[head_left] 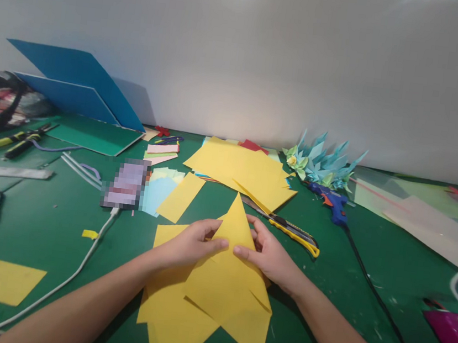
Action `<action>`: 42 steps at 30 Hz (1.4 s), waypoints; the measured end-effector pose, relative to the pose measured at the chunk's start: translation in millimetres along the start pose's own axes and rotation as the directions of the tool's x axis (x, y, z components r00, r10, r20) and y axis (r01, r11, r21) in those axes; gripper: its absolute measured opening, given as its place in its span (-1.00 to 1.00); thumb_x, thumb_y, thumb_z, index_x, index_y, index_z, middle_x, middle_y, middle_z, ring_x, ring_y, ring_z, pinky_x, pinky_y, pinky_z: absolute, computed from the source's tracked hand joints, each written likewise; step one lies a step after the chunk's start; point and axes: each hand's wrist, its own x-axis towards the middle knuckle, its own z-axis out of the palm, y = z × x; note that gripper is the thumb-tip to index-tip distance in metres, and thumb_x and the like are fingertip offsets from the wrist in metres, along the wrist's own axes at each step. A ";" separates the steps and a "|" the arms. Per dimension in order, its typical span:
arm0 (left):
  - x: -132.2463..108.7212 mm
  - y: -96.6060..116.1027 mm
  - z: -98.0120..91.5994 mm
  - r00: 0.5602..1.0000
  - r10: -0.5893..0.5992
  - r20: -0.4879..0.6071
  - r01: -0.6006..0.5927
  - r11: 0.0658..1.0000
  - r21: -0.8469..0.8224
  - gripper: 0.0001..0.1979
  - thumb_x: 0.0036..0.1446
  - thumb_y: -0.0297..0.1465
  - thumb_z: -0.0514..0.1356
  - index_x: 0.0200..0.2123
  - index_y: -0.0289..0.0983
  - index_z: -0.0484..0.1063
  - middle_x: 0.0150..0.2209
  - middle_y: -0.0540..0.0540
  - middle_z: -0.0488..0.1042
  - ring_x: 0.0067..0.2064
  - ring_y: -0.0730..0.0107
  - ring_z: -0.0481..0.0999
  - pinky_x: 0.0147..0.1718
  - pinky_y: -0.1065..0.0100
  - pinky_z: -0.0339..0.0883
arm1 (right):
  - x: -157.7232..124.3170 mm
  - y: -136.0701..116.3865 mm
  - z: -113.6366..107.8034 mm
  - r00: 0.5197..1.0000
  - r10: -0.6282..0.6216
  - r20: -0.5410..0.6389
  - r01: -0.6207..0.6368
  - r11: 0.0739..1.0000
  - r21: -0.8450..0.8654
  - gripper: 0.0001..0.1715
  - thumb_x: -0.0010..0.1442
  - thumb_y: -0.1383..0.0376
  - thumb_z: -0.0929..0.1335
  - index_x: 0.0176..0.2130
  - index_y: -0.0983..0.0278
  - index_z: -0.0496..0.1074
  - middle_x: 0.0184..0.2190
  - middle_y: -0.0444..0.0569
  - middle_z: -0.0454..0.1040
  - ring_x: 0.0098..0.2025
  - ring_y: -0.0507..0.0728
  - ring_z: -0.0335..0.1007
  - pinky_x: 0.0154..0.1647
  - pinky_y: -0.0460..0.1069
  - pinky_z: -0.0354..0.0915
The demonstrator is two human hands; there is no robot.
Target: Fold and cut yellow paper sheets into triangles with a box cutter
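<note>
A yellow paper folded into a triangle point(235, 229) lies on top of several loose yellow sheets point(195, 312) on the green table. My left hand point(190, 243) pinches its left edge, thumb on top. My right hand point(267, 252) pinches the right edge, its index fingertip pressing the paper near the middle. The two hands almost meet over the fold.
A stack of yellow sheets point(241, 170) lies beyond, with a yellow utility knife point(294, 235) right of my hands. A blue glue gun point(334, 202) and its black cord, blue paper flowers point(322, 163), a phone point(126, 183) on a white cable, pliers point(16, 140) and blue boards point(76, 83) surround them.
</note>
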 end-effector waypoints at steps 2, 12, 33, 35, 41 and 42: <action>-0.1 0.7 0.3 1.000 0.002 0.000 -0.002 1.000 0.012 -0.74 0.15 -0.25 0.16 -0.16 -0.29 0.40 -0.19 -0.16 0.51 -0.21 0.22 0.52 -0.29 0.28 0.38 | -0.2 0.0 0.0 1.000 0.002 0.000 -0.002 1.000 -0.002 -0.23 -0.08 0.09 0.50 0.03 0.16 0.14 -0.12 0.02 0.49 -0.17 0.21 0.50 -0.20 0.10 0.41; 0.5 -0.2 -0.9 1.000 0.006 0.005 -0.006 1.000 0.025 -0.72 0.16 -0.26 0.16 -0.13 -0.31 0.38 -0.17 -0.18 0.49 -0.19 0.20 0.52 -0.25 0.24 0.38 | 0.1 -1.2 0.8 1.000 0.029 -0.007 -0.029 1.000 0.009 -0.18 -0.11 0.09 0.51 0.04 0.16 0.13 -0.10 0.04 0.48 -0.15 0.23 0.48 -0.20 0.08 0.38; 2.5 -3.1 0.4 0.998 0.020 -0.065 -0.017 0.999 0.045 -0.65 0.13 -0.27 0.17 -0.05 -0.32 0.37 -0.18 -0.16 0.45 -0.18 0.24 0.47 -0.25 0.26 0.35 | 0.9 -1.6 3.0 1.000 0.028 -0.010 -0.028 0.999 0.015 -0.20 -0.10 0.11 0.51 0.03 0.15 0.13 -0.11 0.03 0.48 -0.16 0.23 0.48 -0.24 0.07 0.37; 4.6 -6.3 0.5 0.986 0.042 -0.162 -0.032 0.997 0.064 -0.51 0.08 -0.32 0.22 0.09 -0.27 0.26 -0.15 -0.15 0.40 -0.18 0.29 0.43 -0.25 0.29 0.33 | 1.4 -1.5 3.9 1.000 0.027 -0.016 -0.027 1.000 0.014 -0.19 -0.11 0.11 0.51 0.03 0.15 0.12 -0.12 0.03 0.48 -0.17 0.23 0.48 -0.24 0.07 0.37; 4.1 -9.9 -0.1 0.965 0.124 -0.233 -0.102 0.989 0.108 -0.45 0.03 -0.41 0.24 0.09 -0.13 0.14 -0.12 -0.07 0.28 -0.34 0.50 0.34 -0.42 0.44 0.25 | 1.3 -3.0 4.4 0.999 0.035 -0.022 -0.035 0.999 0.032 -0.17 -0.15 0.10 0.53 0.02 0.15 0.13 -0.15 0.00 0.49 -0.19 0.21 0.48 -0.24 0.06 0.35; 3.0 -8.6 -0.1 0.970 0.134 -0.204 -0.110 0.986 0.126 -0.53 0.04 -0.40 0.22 0.03 -0.15 0.19 -0.15 -0.05 0.28 -0.35 0.51 0.32 -0.43 0.44 0.24 | 1.2 -3.6 4.2 0.999 0.040 -0.031 -0.039 0.999 0.034 -0.18 -0.15 0.08 0.53 0.02 0.15 0.14 -0.18 -0.03 0.49 -0.22 0.19 0.48 -0.24 0.05 0.35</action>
